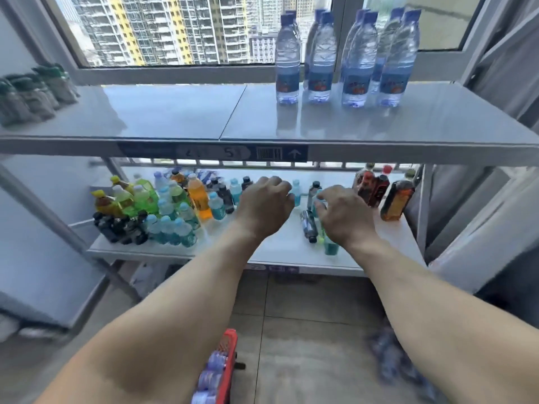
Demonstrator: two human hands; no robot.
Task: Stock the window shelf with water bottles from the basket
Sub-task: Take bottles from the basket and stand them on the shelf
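Both hands, left (264, 199) and right (344, 214), grip empty and loosely curled; water bottles (347, 59) stand grouped at the window shelf's (175, 112) right, leaving room.

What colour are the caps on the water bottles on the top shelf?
Blue, seen in the head view: the water bottles on the top shelf all have blue caps.

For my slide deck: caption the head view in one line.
Both hands, left and right, reach among lower-shelf drinks while water bottles stand on the window shelf.

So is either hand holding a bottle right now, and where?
Cannot be told: both the left hand and right hand are curled among the lower-shelf bottles, hiding any grip.
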